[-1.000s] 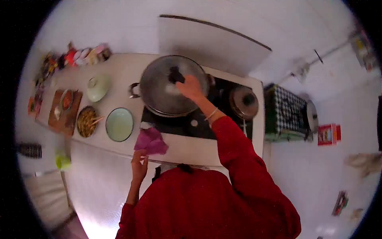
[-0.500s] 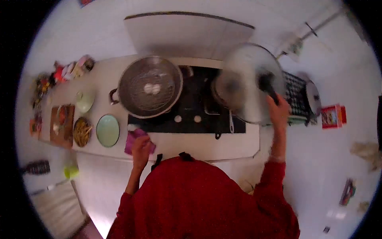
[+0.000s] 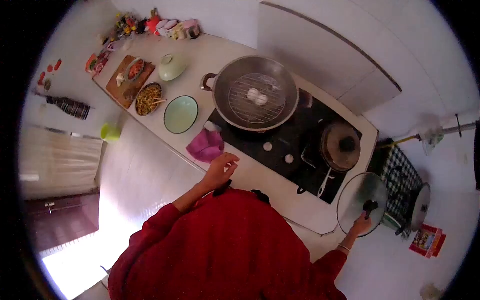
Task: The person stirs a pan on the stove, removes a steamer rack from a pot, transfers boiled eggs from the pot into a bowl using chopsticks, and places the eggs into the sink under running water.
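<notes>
Lid (image 3: 352, 202) held well away from the wok (image 3: 223, 94)

My right hand (image 3: 360, 224) grips its black knob (image 3: 370, 206), now by the counter's right end instead of over the small pot (image 3: 336, 145). My left hand (image 3: 220, 170) has left the purple cloth (image 3: 205, 146), fingers loosely curled, pinching nothing. Wok and pot sit on the black cooktop (image 3: 275, 159), set in a pale counter (image 3: 260, 172) against white walls (image 3: 227, 17).
</notes>
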Motion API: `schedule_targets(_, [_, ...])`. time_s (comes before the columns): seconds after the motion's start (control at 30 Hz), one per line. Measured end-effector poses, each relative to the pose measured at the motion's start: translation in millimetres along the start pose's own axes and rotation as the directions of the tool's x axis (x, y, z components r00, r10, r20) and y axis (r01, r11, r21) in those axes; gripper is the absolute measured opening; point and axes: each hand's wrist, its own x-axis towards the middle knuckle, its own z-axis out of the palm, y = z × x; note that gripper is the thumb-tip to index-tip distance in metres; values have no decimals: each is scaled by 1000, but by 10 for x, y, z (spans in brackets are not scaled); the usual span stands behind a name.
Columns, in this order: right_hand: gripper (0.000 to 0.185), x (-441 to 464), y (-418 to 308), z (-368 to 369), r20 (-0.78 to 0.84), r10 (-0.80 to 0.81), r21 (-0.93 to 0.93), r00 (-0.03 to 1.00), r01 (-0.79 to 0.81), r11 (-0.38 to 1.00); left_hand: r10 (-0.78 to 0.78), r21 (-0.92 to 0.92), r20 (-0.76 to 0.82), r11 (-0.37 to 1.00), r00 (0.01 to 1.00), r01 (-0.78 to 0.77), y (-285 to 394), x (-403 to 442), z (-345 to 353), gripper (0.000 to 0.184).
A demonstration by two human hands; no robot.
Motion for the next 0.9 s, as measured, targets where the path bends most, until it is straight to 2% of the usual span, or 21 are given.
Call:
schedule_targets(0.03, [50, -54, -40, 62, 12, 0, -84, 1000, 1, 996, -20, -9, -10, 1000, 1000, 20, -6, -32, 4, 20])
schedule_targets(0.13, [45, -140, -127, 287, -69, -134, -8, 989, 134, 991, -44, 1, -54, 999, 998, 44, -19, -118, -35, 20])
schedule_targets(0.23, [50, 65, 309, 846, -120, -158, 2, 980, 159, 987, -60, 27, -103, 998, 993, 63, 9, -203, -53, 20])
schedule_targets(0.37, [51, 168, 329, 1028, -17, -131, 7, 991, 131, 991, -50, -23, -183, 999, 982, 46, -117, -358, -56, 19])
schedule_targets(0.5, [53, 271, 69, 891, 97, -28, -86, 995, 37, 996, -142, -34, -149, 990, 979, 138, -148, -423, -59, 18])
schedule_targets(0.57, [49, 360, 51, 878, 125, -8, -134, 992, 25, 991, -138, -51, -168, 990, 976, 131, -70, -410, -68, 18])
schedule_targets(0.67, [49, 531, 171, 950, 118, -162, -127, 980, 176, 976, -146, -33, -164, 989, 976, 143, -110, -483, -85, 19])
schedule_targets(0.77, [68, 803, 515, 1047, 190, -387, -118, 902, 412, 903, -207, -56, -214, 978, 955, 199, -117, -507, -130, 18])
schedule_targets(0.87, [62, 671, 294, 854, 240, -139, -238, 961, 197, 951, -256, -62, -265, 967, 930, 248, -117, -540, -225, 19])
schedule_targets(0.9, [58, 665, 276, 782, 150, -210, -248, 966, 243, 938, -248, -76, -286, 969, 926, 236, -110, -556, -257, 19])
